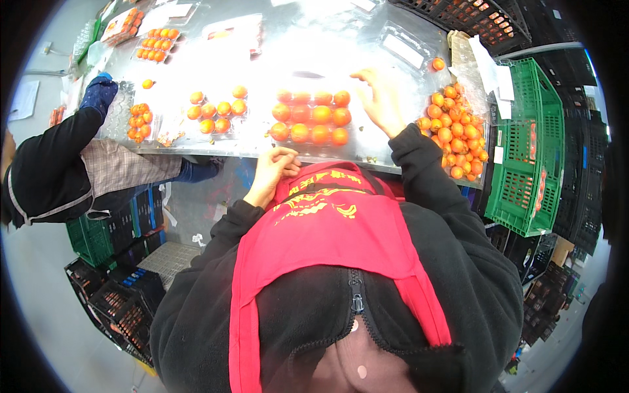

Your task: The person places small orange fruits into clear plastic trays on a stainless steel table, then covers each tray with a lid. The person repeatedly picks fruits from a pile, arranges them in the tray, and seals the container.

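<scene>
A clear plastic punnet filled with rows of orange fruits, perhaps persimmons, lies on the metal table right before me. My left hand is at the table's front edge, just below the punnet's near left corner. Its fingers curl loosely, and their inner side is hidden. To the right of the punnet, my right hand reaches over the table, fingers apart and holding nothing visible. Glare washes out its outline. Farther right is a heap of loose orange fruits.
Left of the punnet, several fruits sit in another clear tray. A co-worker's gloved hand is at the table's left end. Filled packs lie at the back left. A green crate and a black crate border the right side.
</scene>
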`<control>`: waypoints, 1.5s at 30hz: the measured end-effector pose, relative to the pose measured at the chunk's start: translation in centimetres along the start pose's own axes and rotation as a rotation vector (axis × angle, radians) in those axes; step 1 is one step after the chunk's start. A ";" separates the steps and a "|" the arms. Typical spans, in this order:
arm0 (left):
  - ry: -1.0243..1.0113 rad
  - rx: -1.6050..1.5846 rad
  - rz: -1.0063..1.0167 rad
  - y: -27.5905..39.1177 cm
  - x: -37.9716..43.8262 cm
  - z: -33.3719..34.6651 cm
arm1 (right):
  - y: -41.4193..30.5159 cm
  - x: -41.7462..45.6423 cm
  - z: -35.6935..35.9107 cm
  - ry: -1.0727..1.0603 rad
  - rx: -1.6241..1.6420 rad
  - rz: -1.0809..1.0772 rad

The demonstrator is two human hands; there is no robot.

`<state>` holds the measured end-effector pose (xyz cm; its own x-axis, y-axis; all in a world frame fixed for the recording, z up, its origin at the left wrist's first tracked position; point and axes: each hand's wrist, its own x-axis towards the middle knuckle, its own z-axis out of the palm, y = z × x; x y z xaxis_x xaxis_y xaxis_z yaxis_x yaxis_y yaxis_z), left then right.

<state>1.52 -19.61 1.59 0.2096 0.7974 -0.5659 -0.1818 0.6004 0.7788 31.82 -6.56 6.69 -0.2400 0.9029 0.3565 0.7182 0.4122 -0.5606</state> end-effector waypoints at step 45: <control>-0.262 0.027 0.103 10.6 1.6 1.9 | -13.8 -3.1 2.8 -0.067 0.387 0.176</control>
<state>1.73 -12.11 9.46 0.4335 0.8090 -0.3970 -0.1899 0.5127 0.8373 20.80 -14.74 11.22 -0.1871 0.9641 0.1882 0.4568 0.2550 -0.8522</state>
